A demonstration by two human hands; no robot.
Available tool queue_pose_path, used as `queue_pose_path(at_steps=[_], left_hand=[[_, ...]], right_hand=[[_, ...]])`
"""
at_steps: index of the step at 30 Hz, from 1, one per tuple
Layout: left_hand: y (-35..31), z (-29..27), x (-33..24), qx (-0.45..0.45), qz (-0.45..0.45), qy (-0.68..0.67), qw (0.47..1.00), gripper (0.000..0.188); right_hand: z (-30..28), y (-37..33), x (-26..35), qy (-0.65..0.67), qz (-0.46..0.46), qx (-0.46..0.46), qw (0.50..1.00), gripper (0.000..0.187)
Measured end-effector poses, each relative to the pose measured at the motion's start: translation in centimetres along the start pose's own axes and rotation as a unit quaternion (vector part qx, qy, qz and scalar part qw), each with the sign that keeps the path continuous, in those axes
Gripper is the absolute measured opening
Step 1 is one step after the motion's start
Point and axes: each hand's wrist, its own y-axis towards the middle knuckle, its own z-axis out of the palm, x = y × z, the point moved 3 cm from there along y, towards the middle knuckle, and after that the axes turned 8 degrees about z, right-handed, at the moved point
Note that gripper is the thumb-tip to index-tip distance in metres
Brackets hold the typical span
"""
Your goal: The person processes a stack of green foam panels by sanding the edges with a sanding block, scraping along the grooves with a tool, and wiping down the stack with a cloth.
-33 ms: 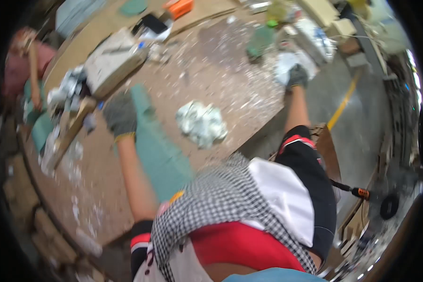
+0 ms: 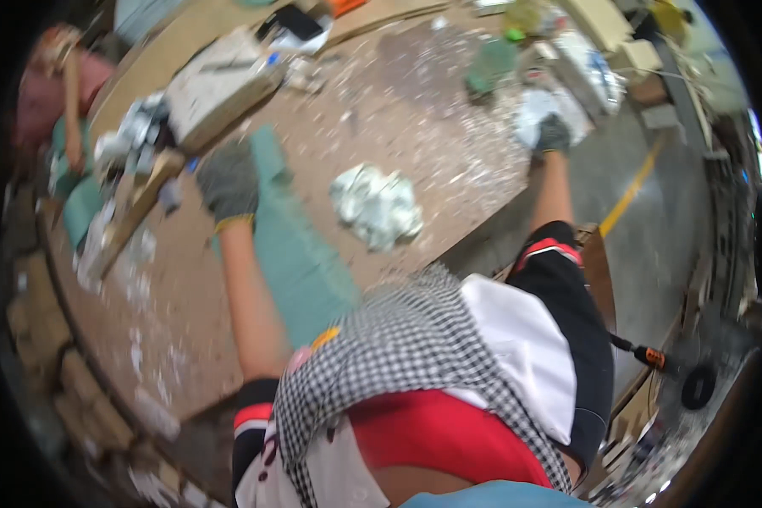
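My left hand (image 2: 229, 179), in a grey knit glove with a yellow cuff, rests on the brown tabletop (image 2: 322, 140) against the left edge of a long green sheet (image 2: 300, 262). Its fingers are blurred and I cannot make out their shape. At the far right table edge, my right hand (image 2: 554, 134), gloved alike, reaches onto a white sheet-like piece (image 2: 533, 114). Its fingers are too small and smeared to tell whether they grip it. Between my arms lies a crumpled pale white-green wad (image 2: 377, 206), touched by neither hand.
A pale block (image 2: 220, 89) and a wooden bar (image 2: 140, 216) lie on the left. Farther back are a dark phone (image 2: 292, 23) and a green translucent bottle (image 2: 491, 66). White scraps litter the tabletop. Another person's arm (image 2: 72, 110) shows at far left.
The whole view has shifted slightly, so the table and its contents sit a little higher and farther right. Both hands stay at about the same places on the table.
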Motion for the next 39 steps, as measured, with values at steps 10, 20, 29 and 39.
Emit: queue_pose_path(at_steps=[10, 20, 29, 39], left_hand=[[0.1, -1.8, 0.5, 0.207, -0.143, 0.068, 0.965, 0.046], [-0.8, -1.6, 0.7, 0.249, -0.143, 0.056, 0.956, 0.057], [-0.2, -2.4, 0.2, 0.211, -0.151, 0.029, 0.965, 0.048], [0.9, -3.8, -1.0, 0.295, -0.16, 0.024, 0.942, 0.058]], right_hand=[[-25.2, -14.2, 14.3, 0.874, -0.068, 0.165, 0.451, 0.038], [-35.9, -35.2, 23.4, 0.772, -0.347, 0.216, 0.486, 0.043], [-37.2, -36.2, 22.5, 0.713, -0.387, 0.224, 0.54, 0.041], [-37.3, -35.4, 23.3, 0.715, -0.389, 0.176, 0.554, 0.042]])
